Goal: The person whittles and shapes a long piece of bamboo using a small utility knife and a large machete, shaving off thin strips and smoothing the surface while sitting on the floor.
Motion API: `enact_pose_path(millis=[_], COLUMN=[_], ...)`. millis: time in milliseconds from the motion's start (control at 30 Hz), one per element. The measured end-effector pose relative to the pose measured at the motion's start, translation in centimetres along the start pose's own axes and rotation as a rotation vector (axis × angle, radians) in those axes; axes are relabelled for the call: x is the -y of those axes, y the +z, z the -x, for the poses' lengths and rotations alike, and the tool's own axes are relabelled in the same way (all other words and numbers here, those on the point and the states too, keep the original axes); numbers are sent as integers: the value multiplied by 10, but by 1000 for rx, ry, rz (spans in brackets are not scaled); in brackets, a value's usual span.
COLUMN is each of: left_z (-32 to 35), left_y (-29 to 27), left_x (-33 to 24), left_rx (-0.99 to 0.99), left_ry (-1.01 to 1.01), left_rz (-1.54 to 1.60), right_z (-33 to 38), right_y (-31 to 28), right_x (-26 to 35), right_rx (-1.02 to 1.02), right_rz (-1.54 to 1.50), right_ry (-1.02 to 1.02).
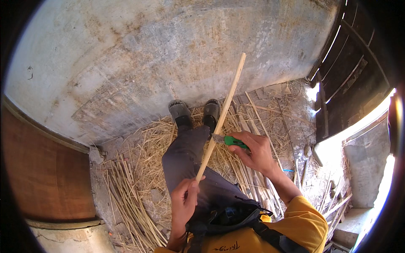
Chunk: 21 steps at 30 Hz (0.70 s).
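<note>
A long, pale wooden stick (230,99) slants up and away in front of me, its near end in my left hand (184,200). The left fingers are closed round that end. In my right hand (255,152) is a green-handled utility knife (236,142), gripped with the fingers wrapped round it. Its blade points left and lies against the stick, about midway along. The stick passes over my dark trouser legs (185,154). Part of the knife handle is hidden by my right fingers.
Shavings (152,145) cover the floor round my shoes. A bundle of thin strips (128,198) lies at the left, more sticks (255,179) at the right. A stained wall (168,59) stands ahead, a brown panel (46,168) at the left, a dark wooden door (354,76) at the right.
</note>
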<state>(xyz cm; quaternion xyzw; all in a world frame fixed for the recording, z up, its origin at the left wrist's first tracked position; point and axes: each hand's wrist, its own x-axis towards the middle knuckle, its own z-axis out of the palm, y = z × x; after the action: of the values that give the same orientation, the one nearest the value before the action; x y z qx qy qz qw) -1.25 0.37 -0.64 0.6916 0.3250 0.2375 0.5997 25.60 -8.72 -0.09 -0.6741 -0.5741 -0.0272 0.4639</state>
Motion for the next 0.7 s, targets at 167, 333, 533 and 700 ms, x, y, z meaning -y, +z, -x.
enact_pose_path(millis=[167,333,533,700], left_z=[-3,-4,-2,3], left_y=[0,-1,1,7], left_x=[-3,3,-1,5], left_rx=[4,26,-13,-50], left_ry=[-55,-47,6,19], left_rz=[51,157,8,28], right_z=[1,1,2,2], right_y=[3,-1,-3,-1], right_x=[-1,4,3,2], right_rx=[-21,29,-10,-69], right_rz=[-12,5,-2,25], right_ry=[-51,-18,-32,-29])
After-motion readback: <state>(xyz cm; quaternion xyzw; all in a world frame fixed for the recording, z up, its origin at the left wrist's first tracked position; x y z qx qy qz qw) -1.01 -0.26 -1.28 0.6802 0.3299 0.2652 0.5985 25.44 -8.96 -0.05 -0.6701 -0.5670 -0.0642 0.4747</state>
